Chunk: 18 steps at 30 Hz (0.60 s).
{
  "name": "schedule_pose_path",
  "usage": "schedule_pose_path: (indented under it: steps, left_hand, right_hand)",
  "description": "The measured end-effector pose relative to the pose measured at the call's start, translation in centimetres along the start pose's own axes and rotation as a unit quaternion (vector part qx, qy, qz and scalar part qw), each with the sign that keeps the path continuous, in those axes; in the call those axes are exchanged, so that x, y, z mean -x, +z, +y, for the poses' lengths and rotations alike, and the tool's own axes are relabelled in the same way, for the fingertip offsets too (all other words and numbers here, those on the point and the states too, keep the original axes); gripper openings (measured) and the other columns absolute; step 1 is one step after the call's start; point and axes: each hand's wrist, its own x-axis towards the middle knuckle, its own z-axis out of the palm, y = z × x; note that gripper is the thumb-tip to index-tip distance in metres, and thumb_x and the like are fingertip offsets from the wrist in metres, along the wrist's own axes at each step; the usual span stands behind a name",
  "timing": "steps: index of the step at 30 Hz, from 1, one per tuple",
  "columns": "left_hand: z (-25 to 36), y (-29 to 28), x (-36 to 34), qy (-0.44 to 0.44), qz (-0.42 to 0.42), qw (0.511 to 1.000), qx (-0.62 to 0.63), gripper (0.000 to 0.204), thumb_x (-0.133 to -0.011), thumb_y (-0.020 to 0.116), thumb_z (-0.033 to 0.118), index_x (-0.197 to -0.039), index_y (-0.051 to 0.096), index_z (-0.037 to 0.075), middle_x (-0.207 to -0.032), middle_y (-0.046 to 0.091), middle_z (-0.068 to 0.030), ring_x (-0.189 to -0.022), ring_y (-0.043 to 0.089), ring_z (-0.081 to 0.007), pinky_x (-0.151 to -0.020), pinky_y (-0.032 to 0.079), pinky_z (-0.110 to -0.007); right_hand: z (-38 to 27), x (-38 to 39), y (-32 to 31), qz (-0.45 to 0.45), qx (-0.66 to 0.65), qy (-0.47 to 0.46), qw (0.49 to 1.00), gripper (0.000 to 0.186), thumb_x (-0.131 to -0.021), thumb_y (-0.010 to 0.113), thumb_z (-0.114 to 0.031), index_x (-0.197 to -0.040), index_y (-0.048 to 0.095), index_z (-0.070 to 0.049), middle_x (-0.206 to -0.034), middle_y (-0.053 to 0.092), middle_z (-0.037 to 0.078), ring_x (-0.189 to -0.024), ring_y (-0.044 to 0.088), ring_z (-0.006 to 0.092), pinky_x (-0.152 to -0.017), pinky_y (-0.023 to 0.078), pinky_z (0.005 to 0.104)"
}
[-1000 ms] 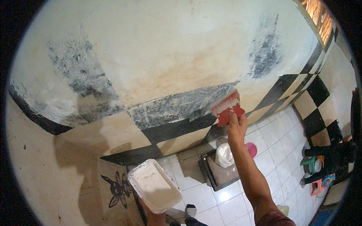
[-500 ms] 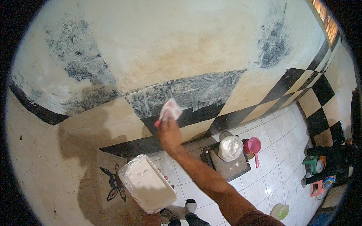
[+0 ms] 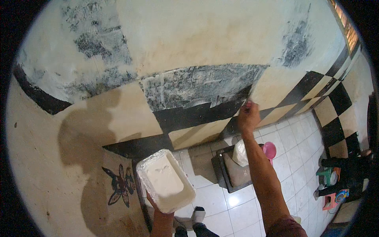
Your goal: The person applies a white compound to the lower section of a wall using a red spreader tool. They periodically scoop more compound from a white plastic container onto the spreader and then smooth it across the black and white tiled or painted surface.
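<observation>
My left hand [image 3: 151, 203] is closed on the side of a rectangular, white-smeared tub [image 3: 191, 191] of smooth white paste, at the lower middle. My right hand [image 3: 248, 116] reaches far out to the wall and grips a putty spreader, seen almost edge-on with only a bit of its reddish part showing. The spreader meets the right end of a dark painted patch [image 3: 197, 89] streaked with thin white paste. Below the patch, a plain black band [image 3: 185, 117] runs along the wall.
A low dark-edged table [image 3: 233, 173] carries a white plastic bag [image 3: 239, 153], partly behind my right forearm. Beside it is a pink dipper [image 3: 269, 149]. White tiles [image 3: 213, 201] cover the floor. At far right a person in dark clothes [image 3: 349, 173] sits near small stools [image 3: 328, 202].
My right hand has swept right along the wall with the spreader, turning it edge-on. My view has shifted, and the tub appears slightly higher and further right, still in my left hand.
</observation>
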Motion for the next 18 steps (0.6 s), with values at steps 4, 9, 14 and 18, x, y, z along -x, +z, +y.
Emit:
schedule_pose_path:
  steps: [4,9,14,18]
  left_hand:
    - [0.8,-1.0,-0.1,-0.016,-0.030,0.999,0.019,0.085,-0.084,0.056,0.061,-0.150,0.027,0.014,-0.147,0.037,-0.0213,-0.127,0.046,-0.0467,-0.100,0.034,-0.071]
    - [1.4,-2.0,0.6,-0.042,0.021,0.996,0.074,0.085,-0.085,0.060,0.056,-0.151,0.025,0.015,-0.149,0.033,-0.0193,-0.130,0.042,-0.0464,-0.100,0.029,-0.076]
    - [2.8,-4.0,0.8,-0.071,-0.048,0.990,0.116,0.085,-0.084,0.061,0.056,-0.150,0.026,0.015,-0.149,0.035,-0.0177,-0.129,0.043,-0.0465,-0.101,0.029,-0.075]
    - [3.1,-7.2,2.3,-0.011,0.063,0.997,0.038,0.085,-0.084,0.061,0.058,-0.150,0.027,0.015,-0.147,0.036,-0.0197,-0.127,0.043,-0.0497,-0.100,0.030,-0.075]
  right_hand:
    - [-8.7,5.6,5.2,-0.099,-0.150,-0.026,0.983,0.030,-0.082,0.067,-0.019,-0.106,0.053,-0.009,-0.093,0.066,0.016,-0.081,0.067,0.0398,-0.069,0.054,0.0471]
    - [-18.2,12.0,8.5,-0.227,-0.107,-0.162,0.954,0.026,-0.084,0.066,-0.020,-0.095,0.048,-0.004,-0.086,0.060,0.017,-0.076,0.064,0.0390,-0.065,0.052,0.0491]
    - [-18.0,13.9,5.2,-0.230,-0.225,-0.220,0.921,0.015,-0.083,0.064,-0.011,-0.089,0.052,-0.004,-0.079,0.060,0.015,-0.071,0.063,0.0350,-0.062,0.052,0.0421]
    - [-11.3,7.1,1.1,-0.091,-0.242,-0.091,0.962,0.015,-0.075,0.067,-0.004,-0.086,0.059,-0.007,-0.078,0.063,0.013,-0.071,0.063,0.0330,-0.066,0.050,0.0428]
